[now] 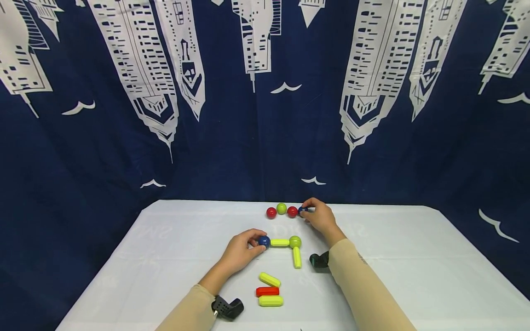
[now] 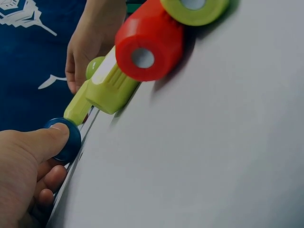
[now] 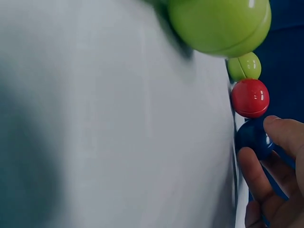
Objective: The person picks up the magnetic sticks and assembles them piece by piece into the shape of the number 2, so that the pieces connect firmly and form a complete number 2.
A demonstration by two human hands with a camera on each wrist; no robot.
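Note:
My left hand (image 1: 240, 252) pinches a blue ball (image 1: 264, 241) between thumb and fingers. A yellow-green rod (image 1: 279, 242) runs from that ball to a green ball (image 1: 295, 242), and a second yellow-green rod (image 1: 297, 258) points from the green ball towards me, forming a corner. At the far edge of the table my right hand (image 1: 321, 218) grips another blue ball (image 3: 254, 138) with thumb and fingers. Beside it in a row are a red ball (image 1: 292, 212), a green ball (image 1: 281, 208) and another red ball (image 1: 271, 213).
Nearer to me on the white table (image 1: 165, 276) lie a slanted yellow-green rod (image 1: 270, 279), a red rod (image 1: 267, 291) and another yellow-green rod (image 1: 271, 301). A dark blue cloth (image 1: 256, 138) with white building prints hangs behind the table. Black wrist devices (image 1: 227, 308) are on both arms.

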